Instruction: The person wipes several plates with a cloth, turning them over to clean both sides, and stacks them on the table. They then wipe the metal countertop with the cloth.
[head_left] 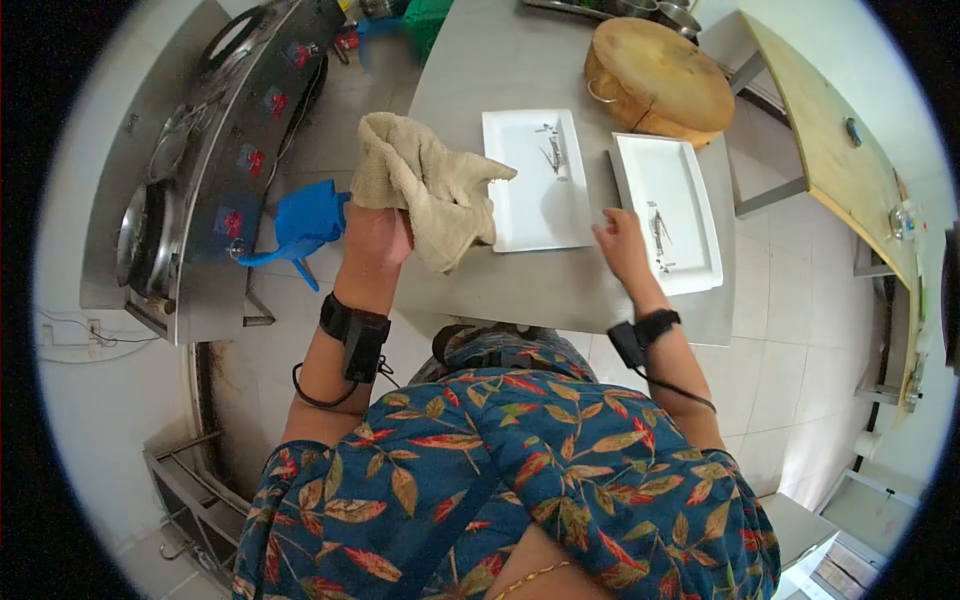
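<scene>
A beige cloth (425, 185) is bunched over my left hand (380, 236), which holds it at the left edge of the steel table; most of the fingers are hidden under it. The cloth overlaps the left side of a white rectangular tray (525, 200) with a dark printed pattern. My right hand (618, 243) has its fingers curled inward, beside the left edge of a second white tray (690, 215) with a similar pattern. Whether that hand holds anything is too small to tell.
A round wooden chopping block (660, 75) stands behind the trays on the steel table (460, 70). At the left are a blue plastic stool (308, 218) and a stove (235, 130) with woks. A wooden-topped table (830, 130) stands at the right.
</scene>
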